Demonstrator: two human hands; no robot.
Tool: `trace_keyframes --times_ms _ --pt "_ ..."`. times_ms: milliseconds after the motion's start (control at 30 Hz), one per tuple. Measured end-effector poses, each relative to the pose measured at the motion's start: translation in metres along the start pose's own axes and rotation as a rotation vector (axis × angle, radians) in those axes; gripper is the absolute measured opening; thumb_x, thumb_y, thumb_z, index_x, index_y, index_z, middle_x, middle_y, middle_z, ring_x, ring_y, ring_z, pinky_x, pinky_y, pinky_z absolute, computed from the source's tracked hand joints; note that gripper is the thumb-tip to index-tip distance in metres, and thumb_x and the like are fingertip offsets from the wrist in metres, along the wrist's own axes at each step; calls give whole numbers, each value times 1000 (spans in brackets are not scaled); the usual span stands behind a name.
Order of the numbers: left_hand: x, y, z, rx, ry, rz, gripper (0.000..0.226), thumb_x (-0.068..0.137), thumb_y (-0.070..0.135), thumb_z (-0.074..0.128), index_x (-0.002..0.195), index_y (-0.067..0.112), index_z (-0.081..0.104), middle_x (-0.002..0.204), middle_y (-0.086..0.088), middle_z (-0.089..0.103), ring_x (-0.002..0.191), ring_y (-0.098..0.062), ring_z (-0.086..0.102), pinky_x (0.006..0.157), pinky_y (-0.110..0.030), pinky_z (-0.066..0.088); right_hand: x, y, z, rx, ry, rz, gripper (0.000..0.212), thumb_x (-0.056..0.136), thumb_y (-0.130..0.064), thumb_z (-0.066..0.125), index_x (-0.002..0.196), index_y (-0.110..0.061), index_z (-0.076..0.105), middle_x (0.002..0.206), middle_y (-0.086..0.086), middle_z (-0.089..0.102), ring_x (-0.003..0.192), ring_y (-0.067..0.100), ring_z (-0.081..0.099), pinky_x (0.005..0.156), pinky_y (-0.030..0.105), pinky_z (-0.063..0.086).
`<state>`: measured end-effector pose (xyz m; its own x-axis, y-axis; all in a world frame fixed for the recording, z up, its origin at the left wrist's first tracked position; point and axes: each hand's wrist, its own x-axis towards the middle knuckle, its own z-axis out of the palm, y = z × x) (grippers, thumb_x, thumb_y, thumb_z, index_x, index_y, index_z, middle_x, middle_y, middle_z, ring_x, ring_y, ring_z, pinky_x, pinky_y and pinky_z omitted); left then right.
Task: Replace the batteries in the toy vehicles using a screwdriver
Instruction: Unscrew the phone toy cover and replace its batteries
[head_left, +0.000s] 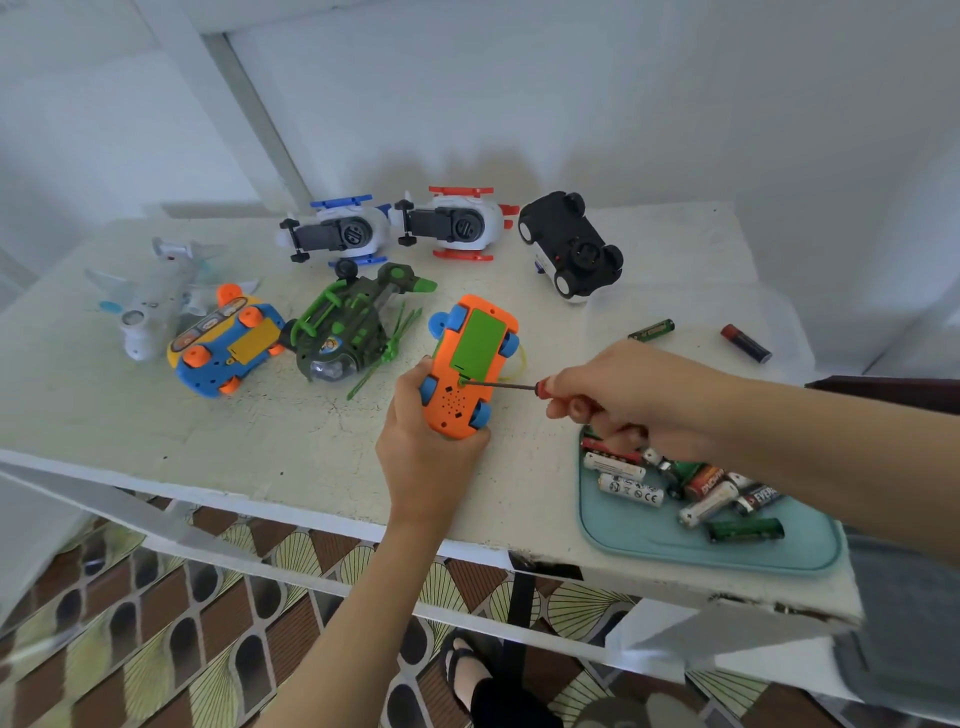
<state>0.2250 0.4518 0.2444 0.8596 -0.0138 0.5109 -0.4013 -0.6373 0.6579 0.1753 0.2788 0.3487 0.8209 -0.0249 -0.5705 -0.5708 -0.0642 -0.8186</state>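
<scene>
An orange toy car (470, 364) with blue wheels lies belly up near the table's middle, its green battery cover facing up. My left hand (423, 447) grips the car's near end from below and the left. My right hand (631, 397) holds a red-handled screwdriver (506, 385), whose tip sits on the screw at the near edge of the green cover. A teal tray (675, 545) with several loose batteries lies at the near right, partly under my right hand.
Other upturned toys lie on the white table (208, 447): a blue-and-yellow car (226, 345), a green helicopter (348, 330), a grey plane (150, 299), two white vehicles (337, 234) (452, 223) and a black car (569, 244). Two loose batteries (652, 330) (745, 343) lie at the right.
</scene>
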Motion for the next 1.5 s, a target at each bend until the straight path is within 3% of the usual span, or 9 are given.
trace_keyframes --times_ms 233,400,633,800,967,1100,1200,1367,1500 --pt "-1 2 0 41 -8 0 62 57 6 84 112 6 55 88 5 54 66 -15 51 54 -9 31 -7 17 0 630 -348 357 37 97 -21 39 68 -4 55 48 -6 33 27 2 24 24 13 16" --pt "-1 2 -1 12 -27 -40 63 59 8 83 114 11 53 89 2 59 69 -15 52 55 -6 32 -11 20 5 143 -220 160 27 92 -31 60 78 -14 43 57 0 38 38 5 29 34 15 23" --pt "-1 4 -1 -11 -32 -48 62 61 9 84 114 13 52 88 4 57 69 -15 56 56 -9 36 -11 30 2 -1142 491 -740 16 86 -13 65 88 -12 50 78 -1 46 59 19 43 49 30 39" --pt "-1 5 -1 -3 -14 -35 60 61 9 84 113 13 53 86 11 54 68 -10 51 56 -5 35 -4 31 8 -1253 614 -1016 33 63 -7 82 59 -11 50 52 5 47 37 22 39 40 20 18" --pt "0 4 -1 -7 -11 -44 61 59 7 84 113 11 54 87 8 56 67 -10 50 58 -4 37 -4 17 15 -1110 449 -770 44 101 -27 40 61 -18 23 58 -2 33 51 13 29 46 20 15" --pt "-1 3 0 -12 -18 -35 62 58 5 84 112 10 54 86 6 56 62 -5 45 60 -2 37 -3 23 19 -817 401 -567 46 97 -32 44 59 -7 37 59 10 50 50 15 37 45 24 23" --pt "0 2 0 -32 -16 -57 61 58 6 83 111 12 53 84 7 55 66 0 49 60 -2 37 -1 24 25 -383 225 -284 43 96 -29 48 69 4 56 65 15 62 47 16 39 44 24 31" --pt "1 1 -2 -76 -6 -128 60 58 7 81 107 20 50 78 5 55 68 3 53 57 -3 35 2 26 25 638 -224 185 36 98 -20 38 64 -15 46 47 -9 33 29 2 21 28 14 12" --pt "1 4 -3 -108 10 -132 60 59 4 82 102 24 44 73 11 52 65 4 53 56 -5 37 2 32 26 819 -334 254 38 97 -21 35 63 -12 50 47 -8 34 29 3 24 26 15 18"
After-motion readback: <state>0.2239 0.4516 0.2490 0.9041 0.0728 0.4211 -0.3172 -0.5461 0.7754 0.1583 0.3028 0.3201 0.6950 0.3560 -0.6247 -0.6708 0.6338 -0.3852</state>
